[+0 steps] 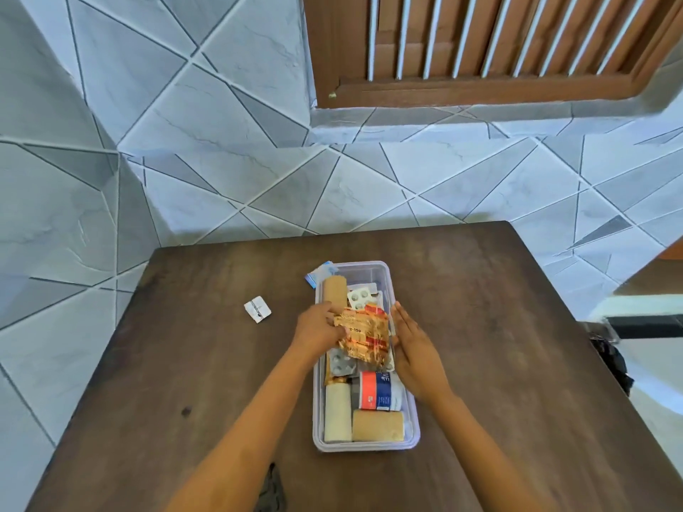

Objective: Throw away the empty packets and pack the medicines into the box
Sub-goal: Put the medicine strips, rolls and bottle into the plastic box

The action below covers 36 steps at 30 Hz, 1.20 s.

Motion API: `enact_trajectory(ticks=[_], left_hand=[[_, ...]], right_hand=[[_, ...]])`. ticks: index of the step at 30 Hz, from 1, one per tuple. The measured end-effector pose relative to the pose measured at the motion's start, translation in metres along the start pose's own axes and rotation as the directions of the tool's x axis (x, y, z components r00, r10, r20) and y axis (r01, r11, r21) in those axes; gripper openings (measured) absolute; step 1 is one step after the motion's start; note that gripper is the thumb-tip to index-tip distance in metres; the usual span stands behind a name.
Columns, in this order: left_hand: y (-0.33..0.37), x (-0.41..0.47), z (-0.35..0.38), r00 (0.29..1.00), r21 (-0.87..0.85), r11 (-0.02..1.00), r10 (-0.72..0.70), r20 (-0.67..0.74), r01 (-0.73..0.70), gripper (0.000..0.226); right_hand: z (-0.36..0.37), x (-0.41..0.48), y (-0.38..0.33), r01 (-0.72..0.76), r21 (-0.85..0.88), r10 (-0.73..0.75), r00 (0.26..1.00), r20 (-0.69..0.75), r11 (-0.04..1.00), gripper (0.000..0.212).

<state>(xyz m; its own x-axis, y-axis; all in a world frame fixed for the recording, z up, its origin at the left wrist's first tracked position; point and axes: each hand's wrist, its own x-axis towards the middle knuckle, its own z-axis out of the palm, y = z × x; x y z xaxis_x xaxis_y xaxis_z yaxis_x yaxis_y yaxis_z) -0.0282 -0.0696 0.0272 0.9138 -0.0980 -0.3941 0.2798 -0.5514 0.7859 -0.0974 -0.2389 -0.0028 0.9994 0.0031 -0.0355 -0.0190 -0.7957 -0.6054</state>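
Observation:
A clear plastic box [413, 434] sits in the middle of the dark wooden table [499, 327]. It holds bandage rolls [377, 426], a red-and-blue packet [375, 390], silver blister strips [359, 295] and other medicines. My left hand [318, 328] grips orange-gold foil strips [364, 336] over the middle of the box. Beside the strips, at the box's right wall, my right hand [414, 349] is flat with straight fingers and holds nothing. A small silver packet [257, 309] lies alone on the table to the left of the box.
A tiled wall [184, 160] rises just behind the table's far edge, with a wooden louvred window [480, 49] above. A blue-and-white packet [320, 272] sticks out at the box's far left corner. A dark object [610, 360] sits beyond the table's right edge.

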Motion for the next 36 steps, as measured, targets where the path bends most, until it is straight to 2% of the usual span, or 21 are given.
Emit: enact_trajectory(ticks=[5,9,11,13,15,17,19,21,24,27,29,31,34,36], left_hand=[[-0.004,-0.015,0.019,0.988,0.330,0.932,0.147,0.041,-0.152,0.046],[-0.004,-0.024,0.036,0.988,0.737,0.663,0.145,0.043,-0.129,0.044],[-0.004,-0.029,0.046,0.983,0.830,0.549,0.186,-0.012,-0.094,0.037],[-0.006,-0.030,0.053,0.971,0.867,0.494,0.233,-0.059,-0.066,0.033],[-0.006,-0.030,0.053,0.967,0.874,0.482,0.244,-0.069,-0.059,0.032],[-0.006,-0.030,0.049,0.969,0.854,0.512,0.244,-0.047,-0.088,0.035],[-0.005,-0.038,0.040,0.970,0.742,0.659,0.237,-0.056,-0.118,0.040],[-0.007,-0.053,0.026,0.957,0.547,0.826,0.252,-0.143,-0.136,0.038],[-0.022,-0.085,0.001,0.930,0.380,0.920,0.220,-0.293,-0.098,0.028],[-0.053,-0.113,-0.022,0.944,0.406,0.911,0.068,-0.322,0.073,0.025],[-0.075,-0.130,-0.030,0.970,0.486,0.847,-0.128,-0.204,0.214,0.031],[-0.095,-0.142,-0.030,0.958,0.598,0.755,-0.275,-0.082,0.268,0.049],[-0.118,-0.155,-0.023,0.939,0.690,0.666,-0.338,-0.061,0.284,0.070],[-0.127,-0.158,-0.019,0.945,0.678,0.677,-0.314,-0.086,0.287,0.075]], right_hand=[[-0.001,-0.008,0.006,0.013,0.000,-0.013,1.000,0.023,1.000,0.062],[-0.004,-0.010,0.005,0.035,-0.056,-0.033,0.999,0.029,0.998,0.056],[-0.005,-0.010,0.002,0.031,-0.070,-0.029,0.999,0.023,0.997,0.060],[-0.005,-0.011,0.002,0.030,-0.067,-0.029,0.999,0.017,0.997,0.069],[-0.003,-0.012,0.003,0.038,-0.078,-0.037,0.999,0.013,0.996,0.069],[-0.004,-0.012,0.003,0.038,-0.099,-0.037,0.999,0.012,0.994,0.056],[-0.003,-0.013,0.005,0.044,-0.117,-0.043,0.999,0.006,0.992,0.052],[0.000,-0.019,0.004,0.051,-0.117,-0.052,0.999,-0.006,0.992,0.054],[0.009,-0.038,-0.001,0.041,-0.090,-0.041,0.999,0.004,0.995,0.058],[0.015,-0.054,-0.006,0.011,-0.049,-0.012,1.000,-0.014,0.999,0.063],[0.018,-0.063,-0.009,-0.011,-0.023,0.011,1.000,-0.014,1.000,0.065],[0.019,-0.066,-0.010,-0.025,-0.005,0.025,0.999,-0.024,1.000,0.066],[0.020,-0.069,-0.012,-0.032,-0.020,0.031,0.999,-0.035,0.999,0.066],[0.022,-0.070,-0.012,-0.031,-0.027,0.030,0.999,-0.038,0.999,0.067]])
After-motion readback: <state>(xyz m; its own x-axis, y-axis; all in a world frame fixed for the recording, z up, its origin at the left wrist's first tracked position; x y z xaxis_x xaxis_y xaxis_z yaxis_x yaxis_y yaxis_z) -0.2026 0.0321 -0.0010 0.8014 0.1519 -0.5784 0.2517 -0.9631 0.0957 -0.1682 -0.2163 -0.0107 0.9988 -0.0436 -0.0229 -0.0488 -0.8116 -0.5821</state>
